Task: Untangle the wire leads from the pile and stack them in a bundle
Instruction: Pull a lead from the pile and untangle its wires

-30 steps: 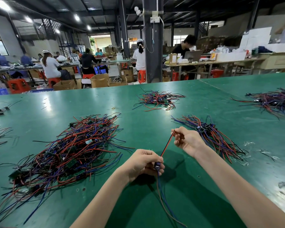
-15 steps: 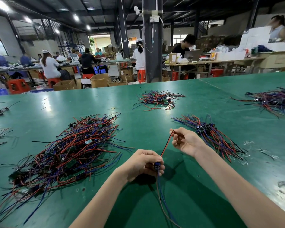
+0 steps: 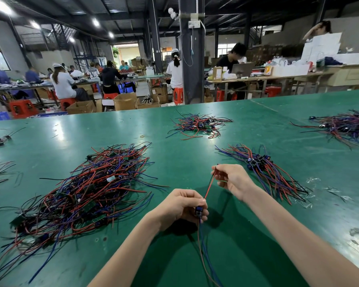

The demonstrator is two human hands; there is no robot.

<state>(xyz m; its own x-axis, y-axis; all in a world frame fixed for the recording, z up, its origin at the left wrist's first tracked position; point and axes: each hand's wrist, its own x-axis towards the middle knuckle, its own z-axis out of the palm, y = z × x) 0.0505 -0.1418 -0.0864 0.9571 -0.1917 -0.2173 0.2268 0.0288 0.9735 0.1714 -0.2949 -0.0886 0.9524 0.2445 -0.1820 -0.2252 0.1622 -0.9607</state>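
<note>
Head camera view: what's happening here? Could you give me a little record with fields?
Surface: green table
Left hand: grips a small blue module
Right hand: pinches the red wire, stretched straight between the hands
Tangled pile: left of the hands
Sorted bundle: beyond the right hand
Hanging: blue and brown wires below the left hand

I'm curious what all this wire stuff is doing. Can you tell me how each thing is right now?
Left hand, pinching the blue part.
Right hand, pinching the red wire's tip.
Red wire, stretched straight between the hands.
Blue wires, hanging loose below the left hand.
Pile, tangled, on the table.
Bundle, wires lined up, lying beside the right hand.
Far pile, loose and tangled.
</note>
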